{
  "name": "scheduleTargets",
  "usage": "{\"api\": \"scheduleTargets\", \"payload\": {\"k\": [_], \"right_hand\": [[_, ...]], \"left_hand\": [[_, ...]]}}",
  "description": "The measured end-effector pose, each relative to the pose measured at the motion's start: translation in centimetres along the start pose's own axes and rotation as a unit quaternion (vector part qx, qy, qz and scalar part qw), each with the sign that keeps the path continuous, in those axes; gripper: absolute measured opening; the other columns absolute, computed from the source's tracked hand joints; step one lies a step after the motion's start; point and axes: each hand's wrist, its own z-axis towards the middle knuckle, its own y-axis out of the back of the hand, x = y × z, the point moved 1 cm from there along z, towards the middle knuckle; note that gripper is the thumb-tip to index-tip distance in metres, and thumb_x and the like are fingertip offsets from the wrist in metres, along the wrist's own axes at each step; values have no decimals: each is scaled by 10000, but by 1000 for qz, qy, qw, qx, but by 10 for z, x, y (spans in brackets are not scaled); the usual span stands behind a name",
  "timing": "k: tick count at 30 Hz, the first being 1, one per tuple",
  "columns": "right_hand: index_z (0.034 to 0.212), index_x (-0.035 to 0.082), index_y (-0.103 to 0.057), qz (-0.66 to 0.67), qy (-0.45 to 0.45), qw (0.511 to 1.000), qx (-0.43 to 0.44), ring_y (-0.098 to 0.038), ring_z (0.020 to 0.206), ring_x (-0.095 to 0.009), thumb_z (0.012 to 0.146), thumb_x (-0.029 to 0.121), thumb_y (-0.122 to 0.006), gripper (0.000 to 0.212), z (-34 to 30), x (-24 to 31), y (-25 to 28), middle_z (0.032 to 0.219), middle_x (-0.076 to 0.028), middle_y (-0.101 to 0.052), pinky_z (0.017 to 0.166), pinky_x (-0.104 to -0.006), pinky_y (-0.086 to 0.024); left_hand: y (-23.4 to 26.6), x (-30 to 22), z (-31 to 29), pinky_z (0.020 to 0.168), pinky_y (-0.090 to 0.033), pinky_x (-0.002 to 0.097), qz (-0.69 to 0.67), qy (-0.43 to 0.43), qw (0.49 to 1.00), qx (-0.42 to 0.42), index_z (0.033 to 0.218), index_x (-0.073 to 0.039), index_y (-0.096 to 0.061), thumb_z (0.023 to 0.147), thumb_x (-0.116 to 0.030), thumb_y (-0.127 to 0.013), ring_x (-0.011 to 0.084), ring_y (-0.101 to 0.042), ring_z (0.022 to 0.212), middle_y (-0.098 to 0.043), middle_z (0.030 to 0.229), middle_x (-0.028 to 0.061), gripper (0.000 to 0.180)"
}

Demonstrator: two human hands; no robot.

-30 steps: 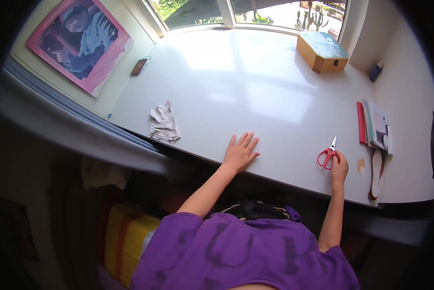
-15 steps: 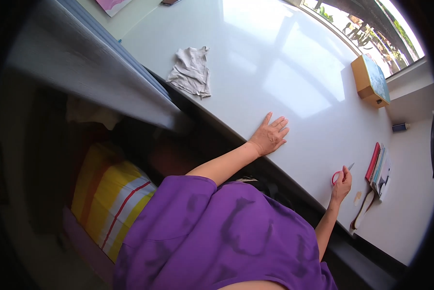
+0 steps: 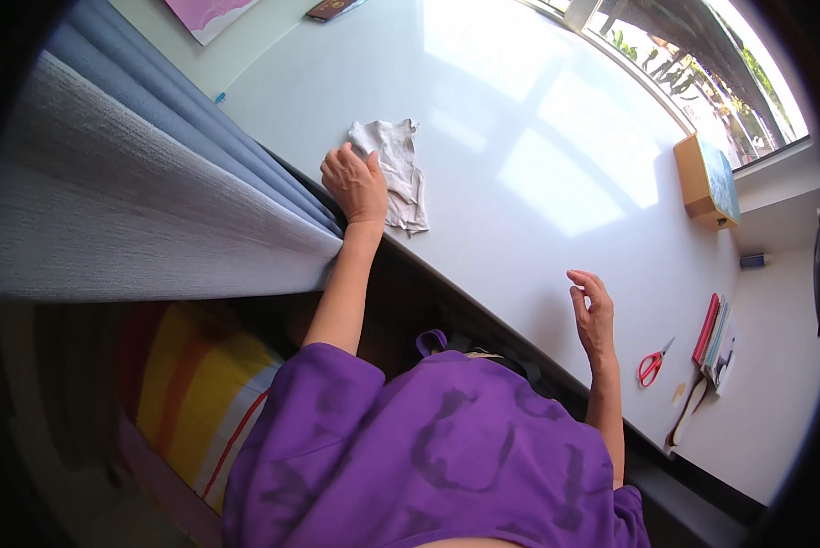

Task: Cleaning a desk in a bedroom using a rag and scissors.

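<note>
head view: in the left-centre of the frame, the left hand [image 3: 355,187] was at the left edge of a crumpled pale grey cloth [image 3: 401,173], which lay near the front edge of the white tabletop [image 3: 501,260]. its fingers were curled — whether they had gripped the cloth or only touched it, i could not tell. right of centre, the right hand [image 3: 593,315] was held over the tabletop with nothing in it, fingers loosely bent and thumb apart from them. red-handled scissors [image 3: 650,367] lay at the lower right of that hand, clear of it, tips toward the upper right. just beyond stood a row of thin books [image 3: 711,333] with a red one on its left — and toward the upper right, a yellow-sided box [image 3: 705,183] sat near the window [image 3: 693,64].
</note>
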Motion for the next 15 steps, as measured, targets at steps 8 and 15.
{"api": "scheduleTargets", "payload": {"k": [8,15], "right_hand": [[1086,53,-647,56,27,994,85,-613,924,-228,885,20,-570,218,15,24,-24,1080,-99,-642,780,-314,-501],[1257,7,-551,258,-64,942,205,-600,1083,-186,965,102,-521,308,36,31,-31,1188,-121,-627,895,-314,-492]], "left_hand": [[-24,51,39,837,-461,437,8,128,963,236,866,-20,-595,783,-292,-711,319,-595,934,-632,921,166,307],[12,-26,41,737,-462,410,-213,13,966,143,787,-20,-531,735,-111,-701,312,-564,789,-570,851,124,199]]}}
